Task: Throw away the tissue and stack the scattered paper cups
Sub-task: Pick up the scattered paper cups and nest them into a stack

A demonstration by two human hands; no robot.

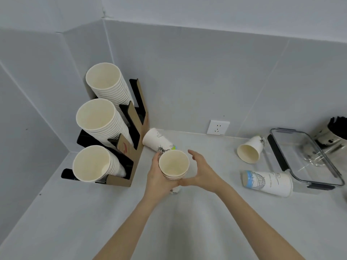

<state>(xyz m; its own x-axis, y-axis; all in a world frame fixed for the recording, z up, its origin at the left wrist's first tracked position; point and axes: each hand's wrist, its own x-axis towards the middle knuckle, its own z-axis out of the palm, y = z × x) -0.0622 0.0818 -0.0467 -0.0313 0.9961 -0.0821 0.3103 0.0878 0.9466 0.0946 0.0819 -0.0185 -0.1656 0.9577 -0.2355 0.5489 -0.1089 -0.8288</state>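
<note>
My left hand [156, 177] grips a short stack of nested paper cups [173, 164], mouth up, above the counter. My right hand [201, 168] is beside the stack with fingers spread, its palm near the stack's right side. Three loose paper cups lie on their sides: one [156, 140] behind the stack against the rack, one [249, 149] with its mouth toward me at the right, and a printed one [268, 182] in front of it. No tissue is visible.
A black and cardboard cup rack [135, 147] in the left corner holds three tall slanted stacks of cups [97, 117]. A glass container [308, 156] with black clips and a metal holder [332, 134] stand at the right. A wall socket [217, 127] is behind.
</note>
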